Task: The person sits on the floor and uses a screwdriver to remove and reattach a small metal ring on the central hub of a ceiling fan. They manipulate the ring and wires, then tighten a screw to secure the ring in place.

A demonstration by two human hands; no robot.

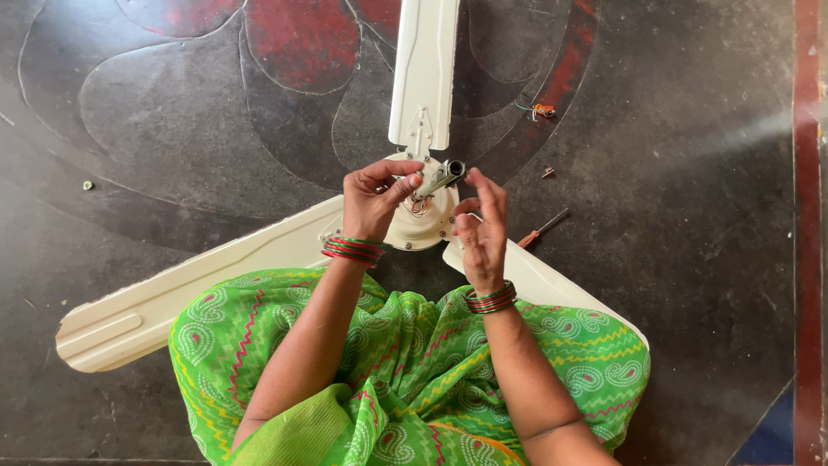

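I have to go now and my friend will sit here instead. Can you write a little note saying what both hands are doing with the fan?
Left hand: grips the metal rod that sticks up from the fan hub.
Right hand: open, fingers raised beside the rod's end, holding nothing.
Where things are: cream ceiling fan lies flat on the dark floor, wires showing at the hub. Screwdriver, a loose screw and a small wired part lie to the right.
Done: fan down, hub open.
Left: rod is in hand, tool lies unused.

Fingers (405, 183) around ceiling fan's rod (442, 177)
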